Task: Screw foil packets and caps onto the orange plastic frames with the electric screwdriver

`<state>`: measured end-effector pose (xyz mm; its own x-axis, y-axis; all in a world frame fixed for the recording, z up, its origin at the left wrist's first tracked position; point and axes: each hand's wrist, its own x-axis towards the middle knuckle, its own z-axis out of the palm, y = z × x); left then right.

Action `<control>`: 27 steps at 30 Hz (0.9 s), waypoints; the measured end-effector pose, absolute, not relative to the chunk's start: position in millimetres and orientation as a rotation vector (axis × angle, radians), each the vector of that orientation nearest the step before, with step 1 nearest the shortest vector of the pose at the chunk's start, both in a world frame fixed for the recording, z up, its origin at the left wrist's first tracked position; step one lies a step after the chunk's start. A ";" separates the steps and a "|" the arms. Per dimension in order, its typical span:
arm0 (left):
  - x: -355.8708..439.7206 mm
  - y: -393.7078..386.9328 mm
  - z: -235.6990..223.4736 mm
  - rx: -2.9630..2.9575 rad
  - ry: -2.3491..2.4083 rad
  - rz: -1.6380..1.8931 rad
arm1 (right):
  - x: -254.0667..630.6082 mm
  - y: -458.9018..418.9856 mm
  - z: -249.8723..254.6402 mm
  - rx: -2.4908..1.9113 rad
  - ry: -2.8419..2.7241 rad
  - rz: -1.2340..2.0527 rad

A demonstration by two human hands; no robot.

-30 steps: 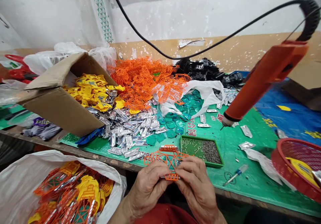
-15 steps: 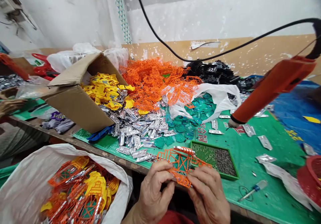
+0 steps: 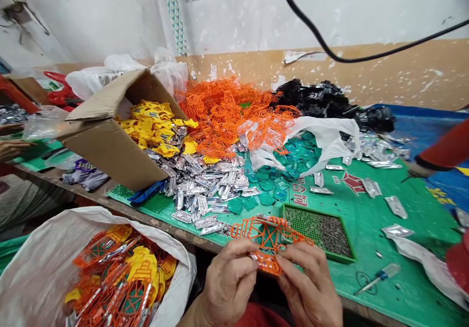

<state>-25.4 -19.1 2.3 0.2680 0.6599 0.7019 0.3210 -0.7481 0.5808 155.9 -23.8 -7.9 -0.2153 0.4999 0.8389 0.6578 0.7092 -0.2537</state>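
Observation:
Both my hands hold an orange plastic lattice frame (image 3: 269, 236) at the table's near edge, over the green mat (image 3: 351, 210). My left hand (image 3: 229, 280) pinches its lower left end with curled fingers. My right hand (image 3: 311, 288) grips its lower right end, fingers also closed. A teal insert and a silvery piece show within the frame. Just behind it sits a small green tray of tiny dark screws (image 3: 318, 227).
Piles lie behind: silver metal pieces (image 3: 205, 185), orange frames (image 3: 227, 112), teal parts (image 3: 289, 163), black parts (image 3: 322, 100), yellow parts spilling from a cardboard box (image 3: 106, 141). A white bag of assembled pieces (image 3: 113, 278) stands lower left. An orange hanging power screwdriver (image 3: 445, 151) is at right. A small screwdriver (image 3: 377, 275) lies near the edge.
The view has swung, so the hanging screwdriver now sits at the right edge. My hands still hold the orange frame, now turned slightly, fingers working at its lower end.

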 end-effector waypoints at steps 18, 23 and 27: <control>-20.4 -18.8 7.3 2.222 1.079 1.442 | 159.3 -19.6 -3.5 -0.884 -1.849 -0.108; -20.6 -16.9 12.5 2.336 1.096 1.414 | 158.4 -19.1 -7.2 -0.900 -1.836 -0.138; -21.7 -16.7 19.3 2.495 1.123 1.260 | 160.8 -19.1 -11.8 -0.916 -1.852 -0.111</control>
<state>-21.7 -16.7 19.3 0.3745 0.6691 0.6419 0.5609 -0.7147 0.4178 160.8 -19.1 -11.8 -0.1886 0.5387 0.8211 0.6326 0.7062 -0.3180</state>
